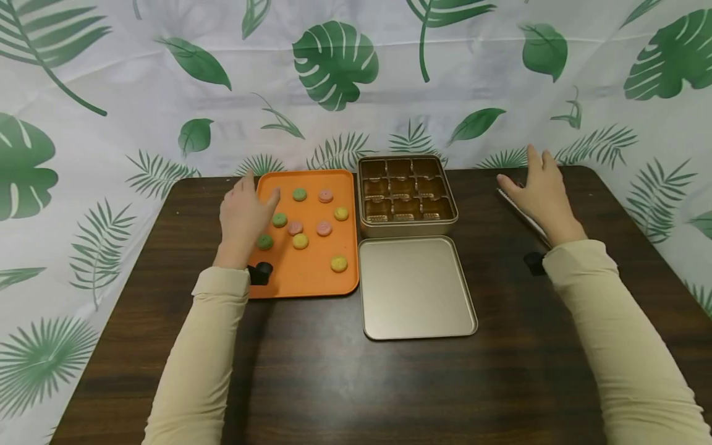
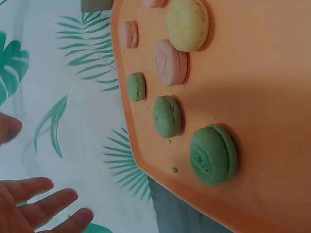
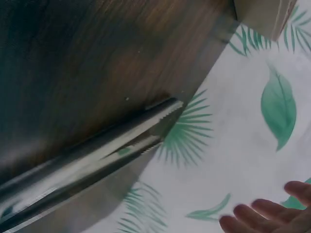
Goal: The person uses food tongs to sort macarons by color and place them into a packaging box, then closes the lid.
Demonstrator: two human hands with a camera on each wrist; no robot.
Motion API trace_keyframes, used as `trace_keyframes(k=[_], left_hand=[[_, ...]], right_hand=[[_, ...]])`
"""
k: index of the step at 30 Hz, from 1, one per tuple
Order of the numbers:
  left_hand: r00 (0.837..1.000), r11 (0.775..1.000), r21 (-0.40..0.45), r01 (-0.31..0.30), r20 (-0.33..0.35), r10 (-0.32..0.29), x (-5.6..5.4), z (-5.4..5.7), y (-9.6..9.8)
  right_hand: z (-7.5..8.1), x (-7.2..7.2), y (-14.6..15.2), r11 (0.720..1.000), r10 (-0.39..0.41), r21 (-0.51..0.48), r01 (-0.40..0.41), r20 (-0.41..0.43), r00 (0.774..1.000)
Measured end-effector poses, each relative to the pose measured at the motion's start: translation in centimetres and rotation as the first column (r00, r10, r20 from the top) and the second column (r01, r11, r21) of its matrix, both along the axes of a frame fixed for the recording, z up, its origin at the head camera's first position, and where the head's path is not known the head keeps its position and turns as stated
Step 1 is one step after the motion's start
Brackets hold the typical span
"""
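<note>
My left hand hovers over the left edge of an orange tray, fingers spread and holding nothing. Green macarons, pink macarons and yellow macarons lie scattered on the tray. Near the table's right side my right hand is raised with its fingers apart, also holding nothing. Metal tongs with toothed tips lie on the table close to that hand, partly hidden by it in the head view. Between the hands stands a square tin with a brown compartment insert.
A flat metal lid lies in front of the tin, beside the tray's right edge. The dark wooden table meets a white leaf-print cloth at the back and sides. A few green crumbs dot the tray near the macarons.
</note>
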State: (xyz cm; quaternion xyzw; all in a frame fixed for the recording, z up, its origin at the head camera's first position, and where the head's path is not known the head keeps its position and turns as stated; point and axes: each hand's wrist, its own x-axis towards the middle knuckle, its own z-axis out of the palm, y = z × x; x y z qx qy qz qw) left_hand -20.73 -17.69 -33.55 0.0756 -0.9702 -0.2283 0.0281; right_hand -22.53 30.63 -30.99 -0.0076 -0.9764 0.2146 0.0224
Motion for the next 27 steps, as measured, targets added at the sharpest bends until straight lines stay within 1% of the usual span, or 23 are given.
trace_keyframes(k=[2, 5, 6, 9, 12, 15, 19, 22, 24, 27], left_hand=[[1.000, 0.996, 0.086, -0.028, 0.014, 0.027, 0.3, 0.0, -0.5], [0.997, 0.976, 0.206, -0.068, 0.036, 0.061, 0.8, -0.2, -1.5], [0.997, 0.970, 0.233, -0.074, 0.040, 0.067, 0.9, -0.3, -1.8], [0.995, 0.954, 0.285, -0.093, 0.045, 0.083, 1.1, -0.7, -2.8], [0.993, 0.944, 0.312, -0.112, 0.058, 0.099, 1.2, -1.2, -3.7], [0.990, 0.931, 0.340, -0.131, 0.087, 0.107, 1.6, -1.5, -4.3], [0.985, 0.917, 0.373, -0.141, 0.142, 0.094, 2.1, -1.6, -4.6], [0.980, 0.902, 0.409, -0.140, 0.189, 0.066, 2.3, -2.0, -4.9], [0.975, 0.883, 0.449, -0.132, 0.218, 0.035, 2.4, -2.4, -5.1], [0.968, 0.850, 0.514, -0.115, 0.250, -0.020, 2.5, -3.0, -5.5]], right_hand=[[0.0, 0.2, 0.7, 0.998, -0.026, -0.063, 0.029, 0.043, 0.999], [-0.2, 0.6, 2.0, 0.990, -0.063, -0.117, 0.076, 0.109, 0.992], [-0.3, 0.7, 2.4, 0.988, -0.074, -0.129, 0.090, 0.125, 0.989], [-0.6, 1.3, 3.6, 0.980, -0.099, -0.158, 0.124, 0.159, 0.982], [-1.0, 1.8, 4.5, 0.968, -0.128, -0.190, 0.164, 0.187, 0.974], [-1.5, 2.2, 5.1, 0.959, -0.156, -0.200, 0.199, 0.211, 0.965], [-2.1, 2.2, 6.0, 0.960, -0.170, -0.184, 0.213, 0.223, 0.960], [-2.6, 2.3, 6.6, 0.963, -0.157, -0.181, 0.199, 0.223, 0.962], [-2.9, 2.5, 6.9, 0.964, -0.150, -0.184, 0.194, 0.226, 0.962], [-3.2, 2.7, 7.2, 0.965, -0.148, -0.178, 0.192, 0.234, 0.961]])
